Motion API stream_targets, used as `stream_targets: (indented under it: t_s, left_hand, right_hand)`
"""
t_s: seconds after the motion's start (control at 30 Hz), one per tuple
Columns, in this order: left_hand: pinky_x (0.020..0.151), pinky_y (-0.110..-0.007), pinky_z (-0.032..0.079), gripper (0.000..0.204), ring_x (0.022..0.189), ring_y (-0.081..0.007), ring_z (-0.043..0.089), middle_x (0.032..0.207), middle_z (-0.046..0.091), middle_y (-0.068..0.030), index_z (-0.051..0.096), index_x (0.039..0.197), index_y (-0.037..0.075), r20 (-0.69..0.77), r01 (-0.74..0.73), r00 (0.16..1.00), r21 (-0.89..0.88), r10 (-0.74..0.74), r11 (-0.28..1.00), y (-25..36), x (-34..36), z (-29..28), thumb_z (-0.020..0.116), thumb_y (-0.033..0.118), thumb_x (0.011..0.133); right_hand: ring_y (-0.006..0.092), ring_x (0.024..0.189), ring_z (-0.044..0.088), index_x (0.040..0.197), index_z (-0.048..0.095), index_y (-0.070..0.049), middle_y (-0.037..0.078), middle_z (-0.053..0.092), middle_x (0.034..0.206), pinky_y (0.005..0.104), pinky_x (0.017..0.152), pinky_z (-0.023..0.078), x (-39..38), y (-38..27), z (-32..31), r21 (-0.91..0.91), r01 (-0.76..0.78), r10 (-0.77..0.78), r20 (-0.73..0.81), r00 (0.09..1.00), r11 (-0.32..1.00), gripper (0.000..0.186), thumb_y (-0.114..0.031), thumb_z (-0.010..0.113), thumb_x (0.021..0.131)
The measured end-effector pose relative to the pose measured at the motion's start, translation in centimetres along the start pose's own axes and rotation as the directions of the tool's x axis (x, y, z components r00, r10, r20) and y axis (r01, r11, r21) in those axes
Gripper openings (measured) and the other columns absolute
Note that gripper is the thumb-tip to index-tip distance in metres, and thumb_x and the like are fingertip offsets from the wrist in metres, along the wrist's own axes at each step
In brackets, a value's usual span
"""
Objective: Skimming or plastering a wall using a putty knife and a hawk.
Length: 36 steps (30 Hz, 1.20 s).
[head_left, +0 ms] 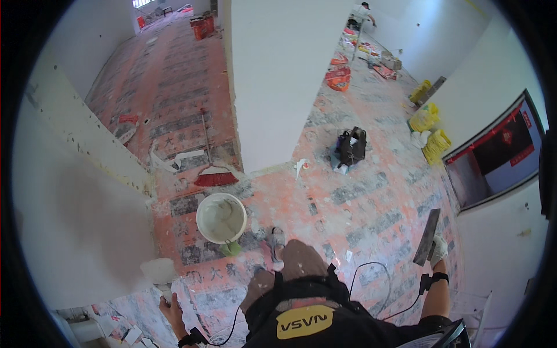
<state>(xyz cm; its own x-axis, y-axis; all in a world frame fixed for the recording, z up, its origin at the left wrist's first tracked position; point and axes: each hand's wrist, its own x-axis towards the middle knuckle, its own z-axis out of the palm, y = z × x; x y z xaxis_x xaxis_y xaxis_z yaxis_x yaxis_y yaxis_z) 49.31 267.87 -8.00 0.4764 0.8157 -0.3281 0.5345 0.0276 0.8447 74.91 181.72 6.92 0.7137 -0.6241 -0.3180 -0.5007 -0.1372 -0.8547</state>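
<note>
At the lower left, my left hand [171, 311] is closed round the handle of a putty knife [165, 286]. A lump of white putty [158, 268] covers most of its blade. Out to the right, my right hand [440, 249] wears a whitish glove and grips a long flat trowel [427, 235], its blade tilted upward. Between the hands, ahead of my feet, stands a white bucket [201, 227] with pale putty [225, 214] inside. A green cloth-like thing [230, 249] lies against its near side. Both tools are apart from the bucket and the walls.
A red broom [216, 178] lies beyond the bucket, by a white wall end [264, 116]. A dark bag [352, 148], orange buckets [338, 78] and yellow sacks [436, 147] stand farther off. Another person [363, 13] works at the far right. Cables hang near my legs.
</note>
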Motion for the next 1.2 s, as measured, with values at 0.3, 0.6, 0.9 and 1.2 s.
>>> stream_targets:
  t_s: [0.3, 0.6, 0.9, 1.2]
  left_hand:
    - [0.035, -0.024, 0.020, 0.053, 0.040, -0.0034, 0.032, 0.054, 0.038, 0.0066, 0.045, 0.127, 0.002, -0.283, 0.015, 0.955, -0.248, -0.087, 0.969, -3.5, -5.0, -11.3, 0.075, 0.022, 0.088]
    - [0.084, -0.032, 0.048, 0.070, 0.105, -0.0238, 0.057, 0.124, 0.053, -0.0181, 0.040, 0.142, -0.007, -0.226, -0.149, 0.958, 0.143, 0.178, 0.979, 16.8, -10.3, -8.1, 0.076, 0.020, 0.088]
    - [0.068, -0.033, 0.047, 0.021, 0.073, -0.0230, 0.056, 0.084, 0.060, -0.0134, 0.060, 0.094, -0.003, 0.020, -0.792, 0.574, 0.265, 0.818, 0.549, 44.0, -18.2, 27.1, 0.072, 0.000, 0.077]
    - [0.073, -0.039, 0.050, 0.050, 0.092, -0.0335, 0.062, 0.103, 0.061, -0.0123, 0.063, 0.115, 0.008, 0.445, -0.878, 0.403, 0.433, 0.800, 0.202, 50.7, -17.6, 39.8, 0.065, -0.009, 0.068]
  right_hand:
    - [0.0169, 0.076, 0.066, 0.109, 0.068, -0.006, 0.004, 0.069, 0.090, 0.0325, 0.069, 0.055, 3.1, -4.3, 1.1, 0.336, 0.318, -0.414, 0.269, 0.870, 0.887, 0.024, -0.023, 0.056, 0.098]
    - [0.0200, 0.101, 0.063, 0.134, 0.051, -0.003, 0.008, 0.063, 0.118, 0.0356, 0.082, 0.055, 4.1, -19.8, 28.2, 0.583, 0.013, -0.493, 0.674, 0.550, 0.812, 0.039, -0.023, 0.053, 0.101]
    - [0.0216, 0.101, 0.063, 0.135, 0.049, -0.003, 0.010, 0.062, 0.120, 0.0371, 0.083, 0.055, -7.4, -21.2, 40.8, 0.465, -0.442, -0.388, 0.885, 0.257, 0.767, 0.040, -0.024, 0.053, 0.101]
    - [0.0232, 0.102, 0.062, 0.137, 0.048, -0.003, 0.011, 0.061, 0.122, 0.0387, 0.084, 0.055, -1.8, -23.1, 39.3, 0.275, -0.717, -0.352, 0.935, 0.044, 0.640, 0.042, -0.024, 0.052, 0.101]
